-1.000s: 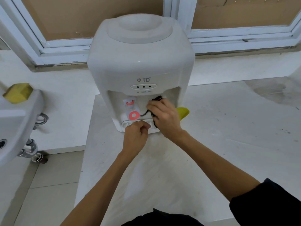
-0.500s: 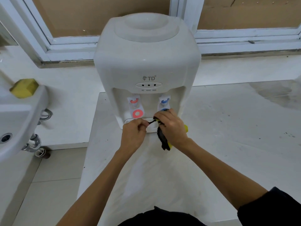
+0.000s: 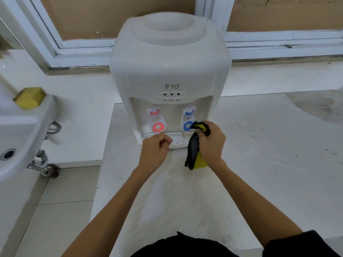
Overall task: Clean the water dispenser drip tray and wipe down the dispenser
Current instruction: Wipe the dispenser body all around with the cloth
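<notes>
My left hand (image 3: pixel 155 152) has its fingers curled on the front of the drip tray (image 3: pixel 177 140). My right hand (image 3: pixel 211 142) grips one black and yellow cloth (image 3: pixel 194 151) just beside it. The one dispenser (image 3: pixel 169 75) stands at the counter's (image 3: pixel 259 164) back left corner, with two taps, one red (image 3: pixel 157 121) and one blue (image 3: pixel 187 119).

Bright, even light; soft shadows; wide-angle bending at the edges; slight blur throughout.

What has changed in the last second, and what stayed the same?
The right hand drew the black-and-yellow cloth back from the recess, uncovering the blue tap. The left hand still grips the drip tray; the dispenser has not moved.
</notes>
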